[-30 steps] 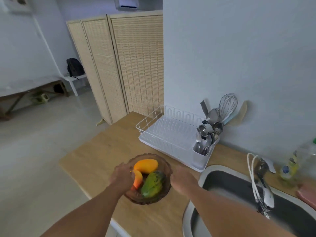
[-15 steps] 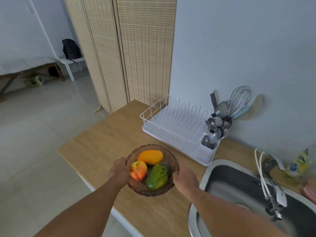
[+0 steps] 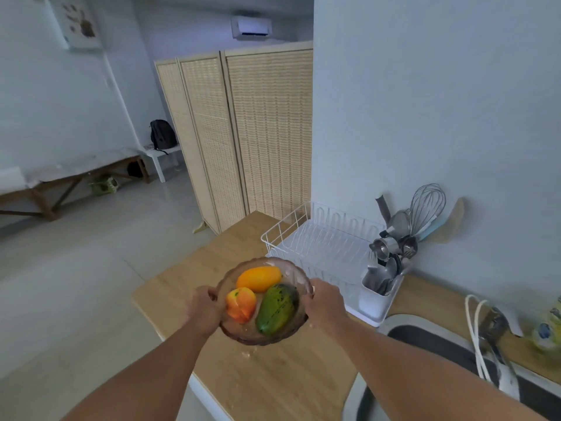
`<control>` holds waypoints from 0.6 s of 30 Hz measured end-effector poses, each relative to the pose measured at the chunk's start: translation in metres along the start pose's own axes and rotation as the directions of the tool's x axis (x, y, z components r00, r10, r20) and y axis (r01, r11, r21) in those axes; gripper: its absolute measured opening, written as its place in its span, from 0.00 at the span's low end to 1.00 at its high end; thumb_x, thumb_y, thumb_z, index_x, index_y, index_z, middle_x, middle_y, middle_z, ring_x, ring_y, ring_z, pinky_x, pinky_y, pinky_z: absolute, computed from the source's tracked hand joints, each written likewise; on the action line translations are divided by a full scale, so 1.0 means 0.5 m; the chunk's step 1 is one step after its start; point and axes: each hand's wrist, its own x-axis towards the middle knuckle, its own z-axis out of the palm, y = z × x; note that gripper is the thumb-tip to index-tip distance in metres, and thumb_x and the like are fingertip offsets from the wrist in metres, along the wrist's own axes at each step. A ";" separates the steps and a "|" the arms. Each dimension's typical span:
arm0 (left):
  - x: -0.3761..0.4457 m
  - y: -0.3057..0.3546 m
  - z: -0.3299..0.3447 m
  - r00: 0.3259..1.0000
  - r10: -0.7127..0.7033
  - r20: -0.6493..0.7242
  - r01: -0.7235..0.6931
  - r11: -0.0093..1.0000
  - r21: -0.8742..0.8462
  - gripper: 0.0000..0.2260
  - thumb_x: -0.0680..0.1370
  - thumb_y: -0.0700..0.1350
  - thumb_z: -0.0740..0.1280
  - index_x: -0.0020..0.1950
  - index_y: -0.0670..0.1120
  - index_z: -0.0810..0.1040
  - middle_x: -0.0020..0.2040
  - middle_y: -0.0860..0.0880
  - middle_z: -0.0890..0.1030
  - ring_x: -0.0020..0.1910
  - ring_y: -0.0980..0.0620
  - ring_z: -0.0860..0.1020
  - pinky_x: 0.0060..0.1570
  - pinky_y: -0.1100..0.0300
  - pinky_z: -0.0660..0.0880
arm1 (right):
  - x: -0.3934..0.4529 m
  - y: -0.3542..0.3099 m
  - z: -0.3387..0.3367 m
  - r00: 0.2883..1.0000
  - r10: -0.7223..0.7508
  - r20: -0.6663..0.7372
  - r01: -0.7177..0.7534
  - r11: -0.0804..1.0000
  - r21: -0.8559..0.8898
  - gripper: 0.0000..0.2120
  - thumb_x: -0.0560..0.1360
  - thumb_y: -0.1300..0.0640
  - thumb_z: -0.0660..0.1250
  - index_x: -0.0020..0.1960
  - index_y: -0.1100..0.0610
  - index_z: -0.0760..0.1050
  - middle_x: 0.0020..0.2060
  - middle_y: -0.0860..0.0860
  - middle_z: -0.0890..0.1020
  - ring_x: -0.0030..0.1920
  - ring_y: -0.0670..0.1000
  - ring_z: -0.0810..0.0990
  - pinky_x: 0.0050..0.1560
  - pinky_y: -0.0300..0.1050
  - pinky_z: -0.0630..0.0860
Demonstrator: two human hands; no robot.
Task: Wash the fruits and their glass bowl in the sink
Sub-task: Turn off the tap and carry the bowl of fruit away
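step: you're carrying the fruit bowl to the sink, judged from the two-handed hold; nothing looks washed yet.
hands: your left hand (image 3: 202, 308) is clamped on the left rim, your right hand (image 3: 322, 302) on the right rim, fingers curled over the edge, thumbs partly hidden.
bowl: brownish tinted round glass bowl with scalloped rim (image 3: 230, 332), over the light wooden desk (image 3: 273, 378); can't tell if it's lifted clear or touching it. Slightly tilted toward you.
contents: three fruits inside: orange oval fruit (image 3: 258, 278) at the far side, orange-red peach-like fruit (image 3: 241, 304) at left, green mottled oblong fruit (image 3: 276, 309) at right. All touching each other.
sink: steel basin with dark inside (image 3: 449, 354), well right of the bowl; what's in it can't be seen from here.
tap: chrome faucet with white looped hose (image 3: 491, 338) at the sink's far edge.
rack: white wire dish rack (image 3: 312, 238) just behind the bowl, rack bare; its white cutlery cup (image 3: 375, 302) holds spoons, a whisk and other utensils.
how: keep the rim level so the fruit can't roll out, swing right, clear the cutlery cup, lower gently into the basin. Glass on steel could chip.
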 end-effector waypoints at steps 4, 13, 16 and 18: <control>0.042 0.100 -0.038 0.999 0.052 -0.012 -0.053 0.997 -0.061 0.08 0.70 0.39 0.72 0.33 0.50 0.80 0.34 0.46 0.85 0.30 0.48 0.84 0.37 0.52 0.83 | 0.060 -0.051 -0.083 0.998 -0.027 -0.060 0.025 0.999 -0.042 0.07 0.80 0.57 0.61 0.46 0.55 0.77 0.41 0.52 0.82 0.42 0.60 0.84 0.45 0.51 0.84; 0.229 0.309 0.068 0.957 0.259 0.128 -0.237 0.957 -0.170 0.07 0.71 0.41 0.72 0.40 0.37 0.84 0.36 0.39 0.85 0.36 0.42 0.85 0.41 0.48 0.85 | 0.264 -0.053 -0.250 0.977 0.163 -0.137 -0.185 0.969 -0.164 0.04 0.74 0.65 0.71 0.46 0.59 0.76 0.40 0.57 0.86 0.37 0.59 0.87 0.43 0.54 0.86; 0.295 0.371 0.122 0.922 0.328 0.204 -0.297 0.940 -0.170 0.07 0.71 0.41 0.72 0.38 0.37 0.83 0.31 0.44 0.80 0.30 0.48 0.78 0.31 0.60 0.77 | 0.320 -0.026 -0.260 0.942 0.283 -0.179 -0.312 0.937 -0.156 0.09 0.74 0.65 0.73 0.45 0.58 0.73 0.42 0.57 0.86 0.38 0.57 0.88 0.41 0.51 0.86; 0.344 0.401 0.162 0.895 0.369 0.250 -0.326 0.925 -0.196 0.10 0.66 0.46 0.71 0.38 0.38 0.84 0.32 0.43 0.83 0.32 0.46 0.82 0.34 0.56 0.83 | 0.350 -0.002 -0.254 0.910 0.346 -0.230 -0.379 0.918 -0.121 0.08 0.76 0.65 0.72 0.49 0.60 0.73 0.41 0.55 0.85 0.34 0.53 0.86 0.31 0.44 0.83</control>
